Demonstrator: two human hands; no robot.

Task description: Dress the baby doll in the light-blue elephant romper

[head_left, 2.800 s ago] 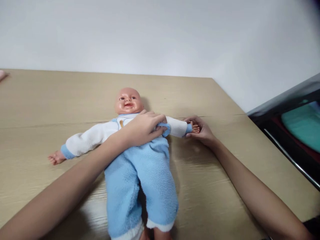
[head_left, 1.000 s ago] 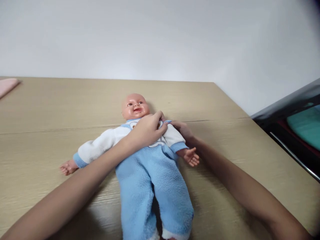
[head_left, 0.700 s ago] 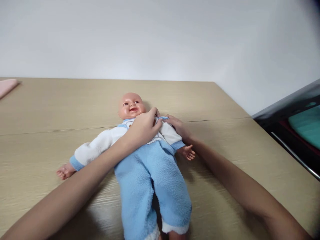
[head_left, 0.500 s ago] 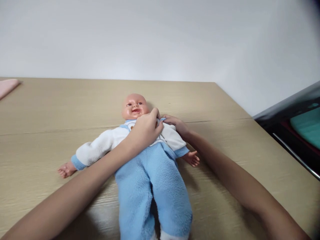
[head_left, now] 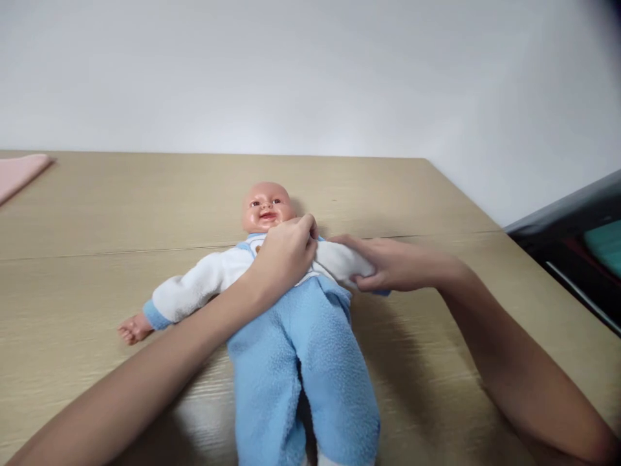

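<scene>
A baby doll (head_left: 266,206) lies on its back, dressed in a fleecy white top with blue cuffs and light blue trousers (head_left: 301,362). My left hand (head_left: 291,249) reaches across its chest, fingers closed at the collar of the top on the right side. My right hand (head_left: 378,262) grips the white sleeve (head_left: 342,262) on the right, thumb below and fingers above. That doll hand is hidden behind my right hand. On the left, the other sleeve (head_left: 194,288) lies stretched out, with the doll's bare hand (head_left: 134,329) showing.
The doll rests on a wooden table (head_left: 121,200) with a seam across it, against a pale wall (head_left: 242,77). Pink cloth (head_left: 22,173) lies at the far left edge. Beyond the table's right edge stands a dark-framed object (head_left: 572,226) with green fabric.
My right hand has moved from the doll's shoulder out along the sleeve and taken hold of it. The sleeve is now drawn outward to the right. My left hand stays at the collar.
</scene>
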